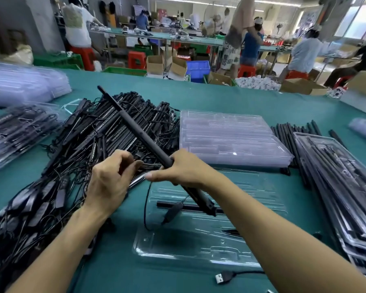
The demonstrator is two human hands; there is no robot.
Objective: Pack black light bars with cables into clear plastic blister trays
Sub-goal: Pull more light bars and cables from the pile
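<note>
- Closest to me, a USB plug lies on the green table, right at the front.
- Just behind it sits one clear blister tray. It lies flat, and a black strip lies across its far part.
- My right hand is above that tray. Its fingers are wrapped tight around a black light bar.
- The bar is tilted. Its low end hangs over the tray and its far end points up and to the left.
- A thin cable with a small black box hangs down from the bar onto the tray.
- My left hand is beside the right one, with its fingers curled. I cannot tell if it pinches a cable or nothing.
- Under and behind the left hand is a big heap of light bars with tangled cables.
- To the right of the heap stands a stack of empty trays.
- Filled trays lie further right.
</note>
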